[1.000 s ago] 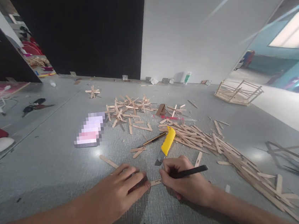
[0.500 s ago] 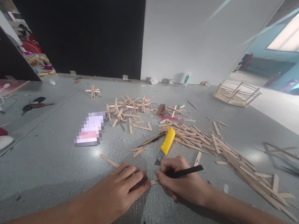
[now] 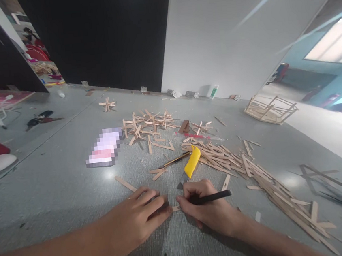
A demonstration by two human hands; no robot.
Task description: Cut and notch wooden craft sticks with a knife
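Observation:
My left hand [image 3: 140,216] is closed, its fingertips pinning a small wooden craft stick [image 3: 176,209] to the grey table. In a writing grip, my right hand [image 3: 205,208] holds a slim black pen-like tool [image 3: 216,196] at the stick's right end. My fingers hide the tool's tip. Just beyond the right hand lies a yellow-handled utility knife [image 3: 192,162] with its blade towards me. A thin dark cutter [image 3: 177,158] lies beside it. One loose craft stick [image 3: 125,183] sits beyond my left knuckles, and another stick [image 3: 225,182] lies past my right hand.
A long heap of craft sticks [image 3: 265,179] runs along the right, with glued stick pieces [image 3: 146,124] further back. A blurred-out phone [image 3: 104,148] lies left of centre. Keys [image 3: 43,119], a glue tube [image 3: 214,91] and a stick frame [image 3: 270,110] stand around the edges.
The back end of the black tool has shifted very slightly left and down with my right hand. My left hand stays on the craft stick.

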